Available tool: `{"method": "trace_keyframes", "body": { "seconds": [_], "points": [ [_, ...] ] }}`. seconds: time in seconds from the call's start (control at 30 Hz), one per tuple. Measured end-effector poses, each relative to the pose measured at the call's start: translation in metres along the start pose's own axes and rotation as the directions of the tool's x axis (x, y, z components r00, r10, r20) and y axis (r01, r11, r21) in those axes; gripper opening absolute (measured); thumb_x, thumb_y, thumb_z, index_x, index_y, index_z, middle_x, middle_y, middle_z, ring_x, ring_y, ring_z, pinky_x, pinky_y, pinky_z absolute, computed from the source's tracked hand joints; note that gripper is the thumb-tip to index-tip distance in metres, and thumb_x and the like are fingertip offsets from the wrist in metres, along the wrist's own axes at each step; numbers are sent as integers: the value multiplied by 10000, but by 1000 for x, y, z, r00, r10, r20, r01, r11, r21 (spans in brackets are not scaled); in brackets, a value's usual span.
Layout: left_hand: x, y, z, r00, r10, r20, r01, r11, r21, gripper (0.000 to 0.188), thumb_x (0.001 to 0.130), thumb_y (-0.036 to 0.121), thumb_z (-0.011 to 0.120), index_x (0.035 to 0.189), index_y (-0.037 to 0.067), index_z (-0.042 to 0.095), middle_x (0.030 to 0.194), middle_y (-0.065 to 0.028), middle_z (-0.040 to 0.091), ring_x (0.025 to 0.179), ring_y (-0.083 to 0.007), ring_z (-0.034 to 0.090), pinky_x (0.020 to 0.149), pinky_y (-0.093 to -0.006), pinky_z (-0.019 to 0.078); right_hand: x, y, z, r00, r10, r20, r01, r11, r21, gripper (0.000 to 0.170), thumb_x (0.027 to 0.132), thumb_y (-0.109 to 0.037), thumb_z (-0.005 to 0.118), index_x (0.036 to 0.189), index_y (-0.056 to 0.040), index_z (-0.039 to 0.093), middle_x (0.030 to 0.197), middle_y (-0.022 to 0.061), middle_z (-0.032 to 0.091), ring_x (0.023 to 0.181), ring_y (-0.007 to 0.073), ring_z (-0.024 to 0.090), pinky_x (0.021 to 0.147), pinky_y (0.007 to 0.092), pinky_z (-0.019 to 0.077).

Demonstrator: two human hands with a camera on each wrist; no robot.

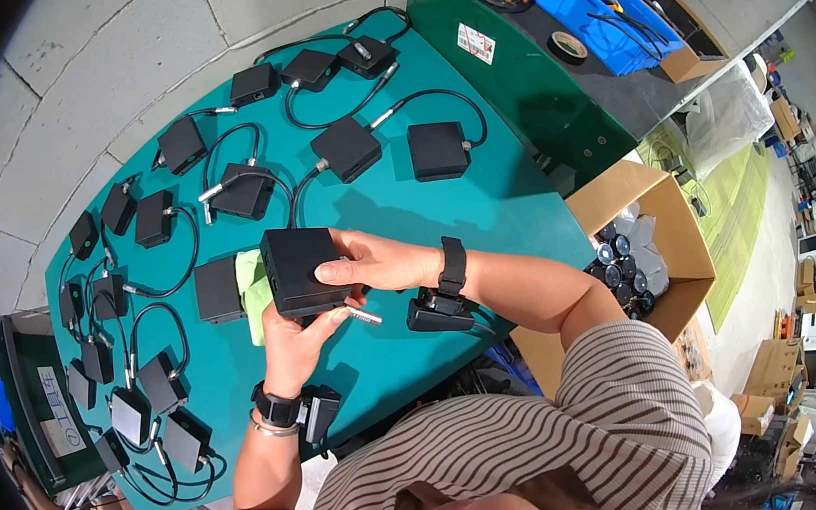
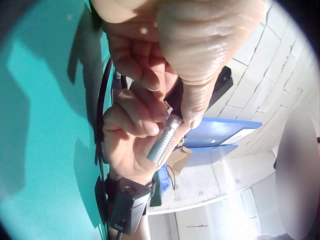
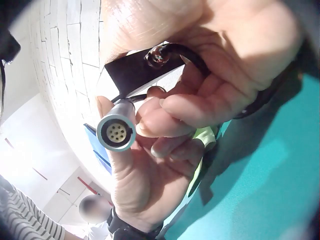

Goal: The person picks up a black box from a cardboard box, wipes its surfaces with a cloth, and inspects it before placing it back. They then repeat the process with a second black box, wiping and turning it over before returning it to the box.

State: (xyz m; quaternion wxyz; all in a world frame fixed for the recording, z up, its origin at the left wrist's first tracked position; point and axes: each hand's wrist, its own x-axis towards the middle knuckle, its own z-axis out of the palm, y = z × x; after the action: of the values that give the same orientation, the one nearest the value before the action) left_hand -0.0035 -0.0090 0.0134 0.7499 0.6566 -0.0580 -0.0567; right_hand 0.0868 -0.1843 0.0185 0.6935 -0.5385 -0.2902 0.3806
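Observation:
A black box (image 1: 301, 267) with a cable is gripped by the right hand (image 1: 378, 260), its thumb on the top face. Below the box, the left hand (image 1: 294, 351) pinches a silver cable connector (image 1: 365, 315). The left wrist view shows the left thumb against the connector (image 2: 165, 141), beside the curled fingers of the right hand (image 2: 131, 125). In the right wrist view the connector (image 3: 117, 131) faces the camera, showing several pins, between the left hand (image 3: 150, 182) and the right hand's fingers (image 3: 180, 112); the cable leaves the box (image 3: 142, 72) above.
Many black boxes with cables, such as one (image 1: 438, 151), lie on the green table (image 1: 527, 241). Another box (image 1: 218, 290) and a light green cloth (image 1: 254, 295) are left of the hands. A carton (image 1: 687, 274) of round dark parts and a green cabinet (image 1: 519, 81) stand right.

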Motion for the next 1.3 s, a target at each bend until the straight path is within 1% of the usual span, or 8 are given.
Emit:
{"method": "trace_keyframes", "body": {
  "seconds": [0.03, 0.07, 0.13, 0.33, 0.57, 1.0, 1.2, 1.3],
  "points": [
    [0, 2, 1, 1000, -1, 11, 1, 1000, -7, 239, 816, -11, 698, 1043, -28, 626, 933, -91, 688, 882, -189, 669, 822, -324, 553, 0, 0, 0, 1000, 3, 4, -3, 1000, -12, 671, 896, -509, 588, 1203, 53, 386, 878, 87, 584, 660, 89, 608, 515, 203, 508],
    [0, 3, 2, 1000, -2, 21, 2, 1000, -14, 235, 818, -8, 698, 1041, -28, 628, 934, -90, 688, 883, -187, 669, 821, -322, 553, 0, 0, 0, 1000, 3, 5, -3, 1000, -12, 671, 896, -509, 588, 1203, 53, 386, 878, 87, 584, 660, 89, 608, 515, 203, 508],
    [0, 2, 1, 1000, 4, 23, -3, 1000, -17, 235, 819, -7, 697, 1043, -28, 629, 936, -90, 688, 885, -187, 668, 823, -322, 553, 0, -1, 0, 1000, -16, 3, 16, 1000, -8, 657, 894, -511, 590, 1192, 44, 401, 874, 75, 580, 653, 83, 600, 514, 198, 501],
    [0, 3, 2, 1000, 4, 27, -4, 1000, -5, 241, 822, -6, 694, 1053, -29, 630, 941, -90, 688, 891, -190, 668, 829, -323, 551, 0, 3, 1, 1000, -7, -29, 8, 1000, 1, 636, 895, -503, 596, 1180, 37, 421, 863, 68, 582, 639, 76, 589, 507, 196, 489],
    [0, 1, 2, 999, -29, 16, 29, 1000, 1, 238, 826, -6, 689, 1056, -21, 631, 952, -82, 688, 901, -180, 663, 828, -316, 547, 0, -1, 1, 1000, -19, -10, 19, 999, -28, 648, 894, -512, 593, 1185, 42, 424, 844, 64, 584, 636, 71, 580, 509, 199, 484],
    [0, 2, 3, 1000, -16, 3, 16, 999, 38, 235, 824, -1, 692, 1051, -17, 633, 953, -83, 692, 897, -166, 664, 820, -298, 545, 1, 0, 2, 998, 43, -54, -45, 998, -33, 662, 898, -537, 571, 1206, 29, 422, 889, 49, 576, 699, 61, 560, 532, 196, 470],
    [2, -5, 2, 1000, -23, -21, 24, 997, 78, 236, 827, 24, 697, 1054, -2, 639, 957, -77, 696, 878, -139, 655, 770, -267, 540, 2, 0, 3, 995, 52, -83, -55, 998, -33, 651, 901, -535, 568, 1225, 10, 421, 931, 47, 570, 749, 68, 553, 571, 212, 469],
    [2, -7, 3, 999, 5, -46, -1, 997, 77, 230, 832, 32, 695, 1054, 2, 645, 946, -66, 696, 846, -113, 640, 730, -245, 527, 2, 0, 4, 994, 55, -92, -58, 998, -28, 652, 899, -536, 573, 1235, 2, 420, 964, 46, 568, 783, 74, 550, 598, 223, 475]
  ]
}}
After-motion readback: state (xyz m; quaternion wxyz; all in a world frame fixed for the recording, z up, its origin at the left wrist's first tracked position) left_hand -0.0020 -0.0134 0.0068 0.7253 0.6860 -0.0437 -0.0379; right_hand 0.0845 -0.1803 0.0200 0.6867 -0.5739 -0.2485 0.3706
